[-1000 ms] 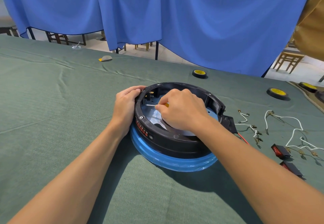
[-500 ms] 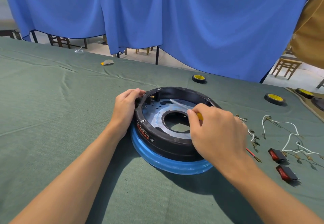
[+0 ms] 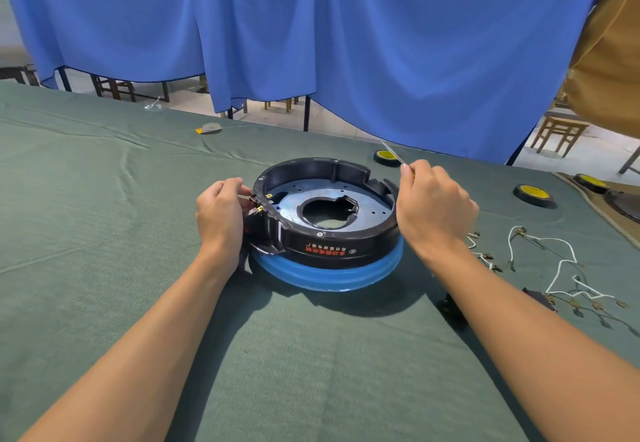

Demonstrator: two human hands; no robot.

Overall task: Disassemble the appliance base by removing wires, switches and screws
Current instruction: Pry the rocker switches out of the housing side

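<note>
The round appliance base (image 3: 325, 244) lies upside down on the green cloth: a black ring over a blue rim, with a bluish metal plate and a central hole inside. My left hand (image 3: 220, 215) grips its left side, fingers curled at the switch housing with brass terminals. My right hand (image 3: 434, 204) is at the base's right edge and holds a small screwdriver (image 3: 393, 152), its metal shaft pointing up and away from the base.
Loose white wires (image 3: 561, 268) with brass terminals lie to the right, beside a dark switch (image 3: 538, 298) partly hidden by my right forearm. Yellow-and-black round parts (image 3: 533, 194) sit at the far right. A blue curtain hangs behind the table.
My right hand lifted the screwdriver out of the base and moved to its right edge. The base has been turned, so its red label faces me.
</note>
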